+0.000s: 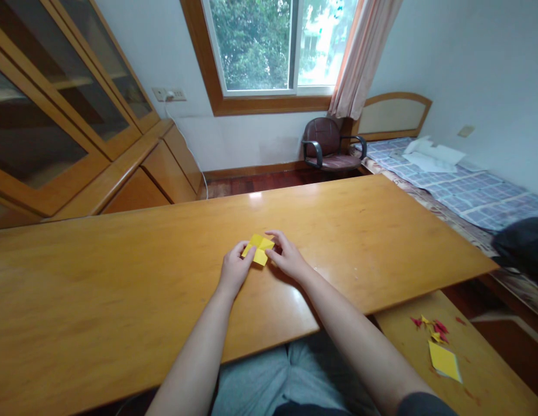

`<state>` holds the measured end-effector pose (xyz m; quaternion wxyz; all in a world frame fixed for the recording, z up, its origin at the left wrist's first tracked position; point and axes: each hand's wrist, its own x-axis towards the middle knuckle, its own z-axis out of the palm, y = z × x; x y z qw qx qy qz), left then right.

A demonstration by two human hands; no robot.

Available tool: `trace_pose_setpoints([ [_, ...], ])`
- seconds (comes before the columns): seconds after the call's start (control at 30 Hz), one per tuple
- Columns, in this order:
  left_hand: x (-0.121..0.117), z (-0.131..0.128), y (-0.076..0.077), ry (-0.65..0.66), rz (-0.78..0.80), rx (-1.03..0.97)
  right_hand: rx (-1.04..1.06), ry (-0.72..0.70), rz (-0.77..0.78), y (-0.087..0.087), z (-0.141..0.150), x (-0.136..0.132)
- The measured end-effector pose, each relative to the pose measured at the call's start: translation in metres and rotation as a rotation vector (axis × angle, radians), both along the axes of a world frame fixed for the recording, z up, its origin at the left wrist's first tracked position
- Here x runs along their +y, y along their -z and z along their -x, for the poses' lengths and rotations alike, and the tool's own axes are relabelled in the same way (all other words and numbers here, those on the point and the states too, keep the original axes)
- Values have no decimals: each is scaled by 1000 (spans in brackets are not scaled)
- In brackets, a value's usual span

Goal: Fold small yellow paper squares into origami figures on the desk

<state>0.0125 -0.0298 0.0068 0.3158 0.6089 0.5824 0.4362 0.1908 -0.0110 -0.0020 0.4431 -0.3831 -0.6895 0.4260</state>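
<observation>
A small folded piece of yellow origami paper point(260, 257) is up over the wooden table, with creases and several flaps showing. My left hand point(236, 268) pinches its left corner, thumb on top and fingers behind. At the right side of the paper is my right hand point(289, 257), its thumb and index finger apart around the right corner. The right thumb tip lies at the paper's edge; whether it presses on it I cannot tell. The other right fingers are partly hidden.
The long wooden table point(143, 277) spans the view. On a lower surface point(407, 323) at right lie small red and yellow folded papers point(436, 329) and a stack of yellow paper squares point(444, 361). Beyond are a chair point(325, 141), a bed point(459, 179) and a cabinet point(134, 179).
</observation>
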Motion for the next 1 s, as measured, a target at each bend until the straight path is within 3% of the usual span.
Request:
trace_pose_setpoints([
  [0.37,8,6,14,38,57,-368,-41,-7,-125,-1,-1,1],
  [0.5,7,7,12,24,51,-411,-43,-43,-193,-3,-3,3],
  [1.0,4,5,7,78,108,-426,25,48,-122,-6,-1,4],
])
